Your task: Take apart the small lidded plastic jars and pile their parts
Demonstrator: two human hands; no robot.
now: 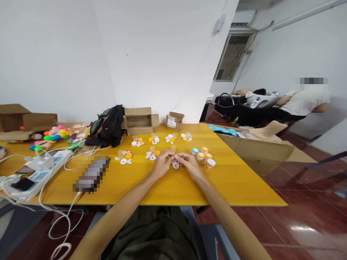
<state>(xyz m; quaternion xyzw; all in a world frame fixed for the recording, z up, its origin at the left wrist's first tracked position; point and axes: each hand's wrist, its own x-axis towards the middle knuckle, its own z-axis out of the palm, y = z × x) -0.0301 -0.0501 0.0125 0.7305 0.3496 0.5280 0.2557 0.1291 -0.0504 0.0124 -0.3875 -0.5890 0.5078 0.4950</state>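
A small part, too tiny to identify, was pinched between left hand (161,163) and right hand (189,162), above a white disc (175,165) on the table (233,180). Capped jars (204,155) stood just right. Fingertip alignment judged essential; grip kept light.

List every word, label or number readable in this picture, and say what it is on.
Nothing can be read.
Small brown cardboard box: white label with dark print, too small to read.
White power strip: markings blurred.
Small white and orange plastic parts on the yellow wooden table: no text visible.
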